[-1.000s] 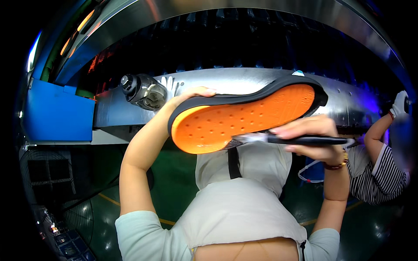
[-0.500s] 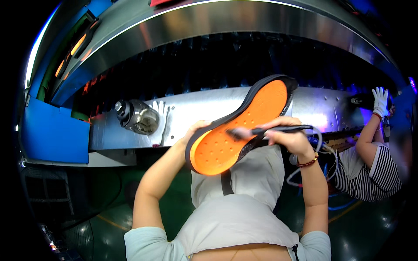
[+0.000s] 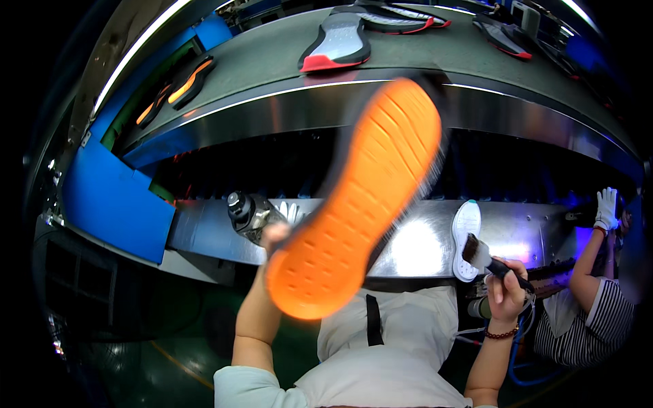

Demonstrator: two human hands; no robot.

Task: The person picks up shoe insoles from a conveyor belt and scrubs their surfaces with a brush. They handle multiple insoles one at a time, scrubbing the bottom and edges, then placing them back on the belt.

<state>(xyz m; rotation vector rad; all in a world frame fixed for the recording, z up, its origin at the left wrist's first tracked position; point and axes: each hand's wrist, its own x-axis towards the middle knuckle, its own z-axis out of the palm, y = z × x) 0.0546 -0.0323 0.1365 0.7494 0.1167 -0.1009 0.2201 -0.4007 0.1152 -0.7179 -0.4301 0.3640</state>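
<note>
My left hand (image 3: pixel 274 238) grips the edge of a large shoe sole (image 3: pixel 360 204), orange inside with a black rim, raised in front of me and slightly blurred; the sole hides most of the fingers. In my right hand (image 3: pixel 507 296), lower right, is a brush (image 3: pixel 484 257) with dark bristles, a pale ferrule and a black handle, to which a thin clear tube appears to run. The bristles are apart from the orange sole. Just beyond the brush, a white shoe sole (image 3: pixel 466 238) lies on the metal ledge (image 3: pixel 415 248).
A green-grey conveyor belt (image 3: pixel 265 64) crosses the back, bearing grey-and-red soles (image 3: pixel 337 39) and orange-black soles (image 3: pixel 190 83). On the ledge stand a dark bottle (image 3: pixel 253 216) and a white glove (image 3: pixel 289 209). At right, a co-worker's gloved hand (image 3: pixel 606 207) is raised. A blue panel (image 3: pixel 115 197) borders the left.
The orange sole has risen up and away from my lap, toward the belt. My right hand has drawn the brush off it, to the right and down. The white sole has come into view.
</note>
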